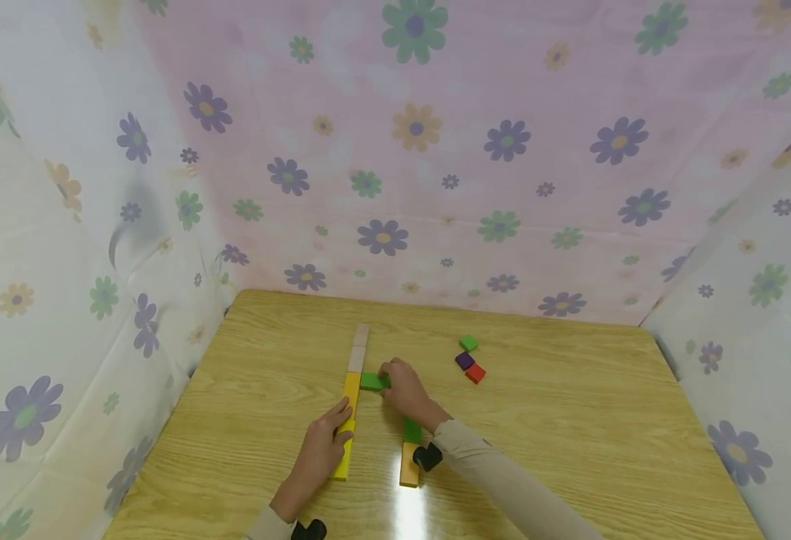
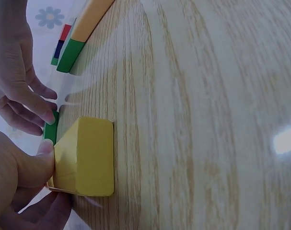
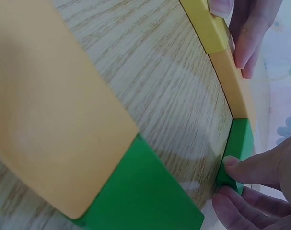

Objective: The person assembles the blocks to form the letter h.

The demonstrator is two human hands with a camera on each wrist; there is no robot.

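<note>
Wooden blocks form a long row on the table, with a yellow block (image 1: pixel 342 459) at the near end, an orange block (image 1: pixel 351 386) beyond it and pale wooden blocks (image 1: pixel 358 358) farther on. My left hand (image 1: pixel 317 450) grips the sides of the yellow block, thumb on one side and fingers on the other. With thumb and fingers, my right hand (image 1: pixel 405 390) pinches a green block (image 3: pixel 238 141). That block lies crosswise, its left end against the row near the orange block's far end. Under the right forearm, a second green block (image 1: pixel 412 430) touches another orange block (image 1: pixel 409 469), end to end.
Small green (image 1: pixel 468 343), purple (image 1: pixel 464 361) and red (image 1: pixel 476 373) blocks lie in a cluster right of the hands. A flowered cloth (image 1: pixel 436 187) hangs behind and beside the wood-grain table (image 1: pixel 571 420).
</note>
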